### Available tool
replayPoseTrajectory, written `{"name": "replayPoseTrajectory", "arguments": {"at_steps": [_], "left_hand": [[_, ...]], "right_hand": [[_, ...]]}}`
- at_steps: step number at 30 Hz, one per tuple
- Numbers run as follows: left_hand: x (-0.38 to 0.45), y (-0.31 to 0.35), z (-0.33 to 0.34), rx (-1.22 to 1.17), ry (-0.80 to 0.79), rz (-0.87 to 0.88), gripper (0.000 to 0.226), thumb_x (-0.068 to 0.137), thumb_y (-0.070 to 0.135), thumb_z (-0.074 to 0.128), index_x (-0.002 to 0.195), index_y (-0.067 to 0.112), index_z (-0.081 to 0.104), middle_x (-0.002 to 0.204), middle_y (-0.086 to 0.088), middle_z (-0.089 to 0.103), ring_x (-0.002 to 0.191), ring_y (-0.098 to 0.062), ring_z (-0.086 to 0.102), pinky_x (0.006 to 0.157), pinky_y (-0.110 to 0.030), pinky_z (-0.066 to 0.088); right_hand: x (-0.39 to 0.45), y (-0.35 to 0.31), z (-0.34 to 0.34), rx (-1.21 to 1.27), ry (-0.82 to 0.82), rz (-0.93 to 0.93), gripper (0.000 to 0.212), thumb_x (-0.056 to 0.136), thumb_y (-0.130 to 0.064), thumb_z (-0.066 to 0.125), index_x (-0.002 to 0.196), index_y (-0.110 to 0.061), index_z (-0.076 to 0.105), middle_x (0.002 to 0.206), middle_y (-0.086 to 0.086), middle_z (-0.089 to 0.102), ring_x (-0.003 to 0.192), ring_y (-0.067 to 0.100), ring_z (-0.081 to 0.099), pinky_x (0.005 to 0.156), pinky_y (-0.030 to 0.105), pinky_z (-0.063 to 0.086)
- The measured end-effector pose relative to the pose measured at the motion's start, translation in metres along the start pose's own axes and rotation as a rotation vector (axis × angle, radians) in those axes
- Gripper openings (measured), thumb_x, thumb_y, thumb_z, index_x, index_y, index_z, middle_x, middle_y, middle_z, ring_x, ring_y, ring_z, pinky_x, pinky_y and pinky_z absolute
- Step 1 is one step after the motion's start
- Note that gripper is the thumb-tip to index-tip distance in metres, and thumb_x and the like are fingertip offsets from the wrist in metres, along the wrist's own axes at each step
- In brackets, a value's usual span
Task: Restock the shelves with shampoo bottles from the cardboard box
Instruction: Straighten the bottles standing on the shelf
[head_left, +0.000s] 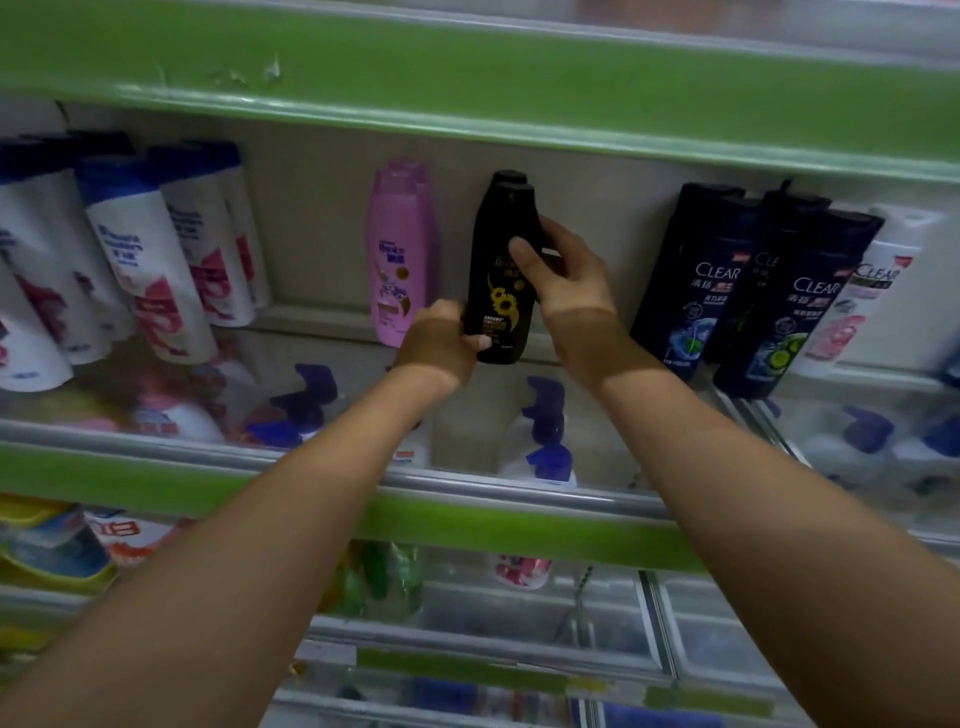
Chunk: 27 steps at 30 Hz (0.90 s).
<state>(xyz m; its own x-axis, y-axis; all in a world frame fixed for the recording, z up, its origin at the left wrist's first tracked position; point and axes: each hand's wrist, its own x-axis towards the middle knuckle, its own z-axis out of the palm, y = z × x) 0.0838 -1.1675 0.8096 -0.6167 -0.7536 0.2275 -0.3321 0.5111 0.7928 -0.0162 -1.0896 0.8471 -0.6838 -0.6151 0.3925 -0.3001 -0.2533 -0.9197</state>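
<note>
Both hands are clamped on the black shampoo bottle (500, 270) at the shelf (332, 317): left hand (441, 340) pinches its base, right hand (563, 275) wraps its upper side. Looks like stiff, slick plastic, probably hefty if full, so that two-point hold seems smart. It's upright, cap up, long axis near vertical, label facing out.

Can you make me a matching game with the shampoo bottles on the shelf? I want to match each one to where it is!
Things:
1. black sunflower bottle
2. pink bottle
3. dark CLEAR bottles
4. white bottles with blue caps

Places:
A. far left of the shelf
B. right of the hands
C. held by the left hand low down and the right hand higher up
D. just left of the held bottle

Pairs: 1-C, 2-D, 3-B, 4-A
</note>
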Motion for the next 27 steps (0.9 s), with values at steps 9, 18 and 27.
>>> {"name": "replayPoseTrajectory", "arguments": {"at_steps": [9,18,27], "left_hand": [[-0.003,0.000,-0.001,-0.059,0.010,-0.040,0.034,0.084,0.009,0.066,0.117,0.005,0.060,0.110,-0.013,0.067,0.103,-0.024,0.063,0.095,-0.031,0.048],[-0.038,0.011,-0.028,-0.183,0.098,-0.113,0.033,0.079,0.000,0.067,0.111,-0.002,0.057,0.095,-0.020,0.064,0.097,-0.034,0.061,0.084,-0.026,0.047],[-0.151,0.019,-0.092,-0.404,-0.042,0.069,0.015,0.084,0.014,0.067,0.098,0.012,0.062,0.087,-0.005,0.066,0.086,-0.020,0.064,0.079,-0.032,0.054]], "right_hand": [[-0.004,-0.005,0.000,0.042,-0.005,0.025,0.043,0.090,-0.016,0.065,0.127,-0.009,0.046,0.110,0.007,0.058,0.089,0.010,0.061,0.069,0.013,0.052],[-0.040,-0.021,-0.007,-0.017,0.075,0.119,0.044,0.084,-0.023,0.072,0.119,-0.015,0.046,0.115,0.004,0.053,0.113,0.020,0.054,0.092,0.027,0.048],[-0.159,-0.084,0.031,0.148,0.077,0.149,0.023,0.091,-0.011,0.062,0.111,-0.010,0.051,0.095,-0.001,0.058,0.094,0.011,0.060,0.088,0.029,0.054]]}}
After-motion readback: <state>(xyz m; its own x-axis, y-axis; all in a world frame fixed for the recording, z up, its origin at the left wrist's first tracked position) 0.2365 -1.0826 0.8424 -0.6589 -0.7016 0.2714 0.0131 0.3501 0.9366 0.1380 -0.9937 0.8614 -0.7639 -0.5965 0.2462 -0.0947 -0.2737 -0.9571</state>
